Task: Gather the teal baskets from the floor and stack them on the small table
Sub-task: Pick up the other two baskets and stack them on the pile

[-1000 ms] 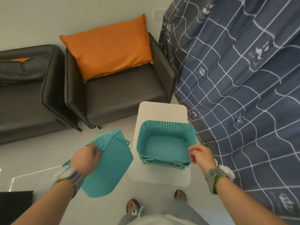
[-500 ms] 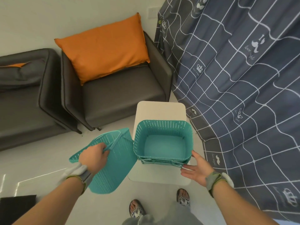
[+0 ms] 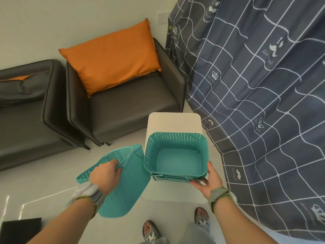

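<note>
The left hand (image 3: 105, 175) was closed around the handle of a tilted teal basket (image 3: 121, 184), held off the floor. The right hand (image 3: 210, 180), fingers spread, pressed the near corner of the basket stack (image 3: 175, 155) sitting on the white surface (image 3: 174, 122) ahead.

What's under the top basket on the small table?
More teal rims show nested beneath the top basket, near the right hand, so it sits on a stack. Their count and the small table surface underneath are covered.
</note>
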Demonstrator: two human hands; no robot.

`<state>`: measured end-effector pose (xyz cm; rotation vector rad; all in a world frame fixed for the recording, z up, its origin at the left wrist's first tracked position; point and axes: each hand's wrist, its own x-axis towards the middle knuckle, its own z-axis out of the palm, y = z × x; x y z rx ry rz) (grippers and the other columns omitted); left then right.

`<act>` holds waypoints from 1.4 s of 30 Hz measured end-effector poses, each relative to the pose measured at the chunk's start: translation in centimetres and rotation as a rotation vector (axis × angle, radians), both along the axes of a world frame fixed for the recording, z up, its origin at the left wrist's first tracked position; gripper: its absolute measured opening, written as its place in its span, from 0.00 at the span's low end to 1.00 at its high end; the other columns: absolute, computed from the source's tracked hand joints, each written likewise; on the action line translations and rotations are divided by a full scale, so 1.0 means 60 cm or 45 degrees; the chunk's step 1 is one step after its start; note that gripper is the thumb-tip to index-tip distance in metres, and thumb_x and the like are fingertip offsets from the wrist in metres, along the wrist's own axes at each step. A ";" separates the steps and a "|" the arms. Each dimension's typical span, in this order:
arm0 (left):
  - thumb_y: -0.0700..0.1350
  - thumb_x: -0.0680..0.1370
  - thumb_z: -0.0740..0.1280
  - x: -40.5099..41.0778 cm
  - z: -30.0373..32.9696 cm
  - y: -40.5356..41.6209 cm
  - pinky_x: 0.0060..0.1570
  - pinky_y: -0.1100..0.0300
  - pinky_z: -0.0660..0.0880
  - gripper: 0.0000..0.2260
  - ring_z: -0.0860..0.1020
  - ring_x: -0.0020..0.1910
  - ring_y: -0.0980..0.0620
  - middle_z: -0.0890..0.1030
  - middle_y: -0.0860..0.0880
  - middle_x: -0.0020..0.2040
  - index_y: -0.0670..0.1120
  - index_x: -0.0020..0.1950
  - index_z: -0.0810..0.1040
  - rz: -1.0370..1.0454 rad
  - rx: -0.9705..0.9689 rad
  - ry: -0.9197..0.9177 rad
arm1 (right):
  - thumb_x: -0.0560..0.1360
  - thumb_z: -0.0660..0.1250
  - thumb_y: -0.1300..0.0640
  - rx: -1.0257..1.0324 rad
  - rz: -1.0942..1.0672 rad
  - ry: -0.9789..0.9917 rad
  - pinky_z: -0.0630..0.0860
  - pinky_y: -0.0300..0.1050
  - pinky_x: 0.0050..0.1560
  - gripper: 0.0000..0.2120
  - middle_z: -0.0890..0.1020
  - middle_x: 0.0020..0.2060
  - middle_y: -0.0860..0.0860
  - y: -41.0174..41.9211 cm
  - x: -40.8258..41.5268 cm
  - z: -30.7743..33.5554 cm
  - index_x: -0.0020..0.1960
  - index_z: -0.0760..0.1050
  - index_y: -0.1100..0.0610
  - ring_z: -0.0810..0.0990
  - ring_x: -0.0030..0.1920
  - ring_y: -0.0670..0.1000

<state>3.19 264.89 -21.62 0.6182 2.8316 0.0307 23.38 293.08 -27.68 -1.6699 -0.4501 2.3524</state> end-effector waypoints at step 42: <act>0.55 0.74 0.64 -0.021 0.129 0.157 0.58 0.56 0.65 0.10 0.78 0.47 0.52 0.82 0.56 0.41 0.53 0.45 0.83 -0.839 0.677 0.241 | 0.72 0.60 0.75 0.965 1.041 -0.222 0.85 0.57 0.43 0.22 0.84 0.49 0.54 0.131 -0.059 0.236 0.61 0.75 0.57 0.86 0.44 0.56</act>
